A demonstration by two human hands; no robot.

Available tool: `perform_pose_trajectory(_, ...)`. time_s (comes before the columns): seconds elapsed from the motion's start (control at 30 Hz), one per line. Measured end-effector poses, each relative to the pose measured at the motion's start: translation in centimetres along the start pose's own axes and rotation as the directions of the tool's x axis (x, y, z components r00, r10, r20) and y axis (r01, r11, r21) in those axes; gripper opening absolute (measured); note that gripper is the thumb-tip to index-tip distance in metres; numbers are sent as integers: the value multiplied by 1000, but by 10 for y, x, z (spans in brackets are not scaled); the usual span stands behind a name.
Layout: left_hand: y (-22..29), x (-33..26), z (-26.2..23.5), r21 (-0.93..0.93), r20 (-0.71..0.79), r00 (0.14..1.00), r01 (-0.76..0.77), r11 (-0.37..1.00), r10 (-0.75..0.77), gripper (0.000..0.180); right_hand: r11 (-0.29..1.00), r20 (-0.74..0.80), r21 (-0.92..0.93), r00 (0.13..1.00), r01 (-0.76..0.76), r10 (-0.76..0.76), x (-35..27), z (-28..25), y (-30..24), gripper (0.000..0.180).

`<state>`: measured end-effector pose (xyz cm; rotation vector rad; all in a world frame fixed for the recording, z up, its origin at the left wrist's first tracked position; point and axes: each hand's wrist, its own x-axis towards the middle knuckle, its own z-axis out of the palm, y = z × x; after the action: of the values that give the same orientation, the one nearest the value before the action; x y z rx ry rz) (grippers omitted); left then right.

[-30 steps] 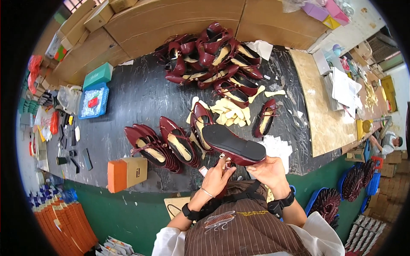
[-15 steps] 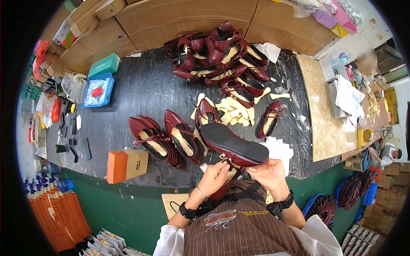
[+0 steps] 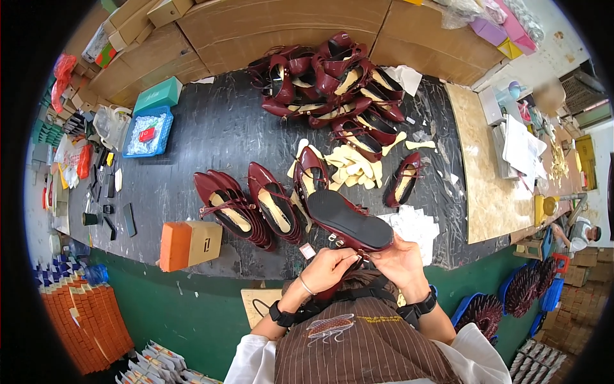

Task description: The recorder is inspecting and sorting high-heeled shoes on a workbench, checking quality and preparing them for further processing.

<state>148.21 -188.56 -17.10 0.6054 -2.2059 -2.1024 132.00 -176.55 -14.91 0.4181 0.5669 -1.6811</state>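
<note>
At the far left of the dark desk [image 3: 211,134] lies a blue tray [image 3: 148,131] with a teal box [image 3: 157,96] behind it, and small dark tools are scattered near the desk's left edge. Nearer the front sits an orange-and-tan box [image 3: 190,244]. Just right of it, several dark red shoes [image 3: 249,208] lie side by side, open tops up, tan insoles showing.

At the centre front, the person's left hand [image 3: 331,267] and right hand [image 3: 401,261] meet close to the body — both grasping a dark red shoe [image 3: 348,221] held sole-up just above the desk's front edge. The fingers of both hands pinch at its strap near the heel end, while the black sole points away toward the upper left.

Beyond it lie pale yellow insole pieces [image 3: 352,163] and 1 single shoe [image 3: 404,179]; farther back, a heap of red shoes [image 3: 332,80] rests against cardboard boxes [image 3: 281,25]. A stack of white paper [image 3: 416,224] sits just right of the held shoe, and a light wooden board [image 3: 489,179] covers the desk's right end.
</note>
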Motion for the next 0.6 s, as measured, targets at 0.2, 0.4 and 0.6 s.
perform_pose_trajectory(0.2,-13,-14,1,115,-247,950,225,968,-192,32,755,178,-443,873,483,-454,6,4,-37,33)
perform_pose_trajectory(0.4,-36,-28,-1,268,-375,896,350,897,-238,74,-183,338,-934,601,306,-725,71,-51,-96,13)
perform_pose_trajectory(0.6,-32,-47,-8,280,-395,834,509,814,-385,43,-682,450,-689,593,-247,-668,138,-143,-112,11)
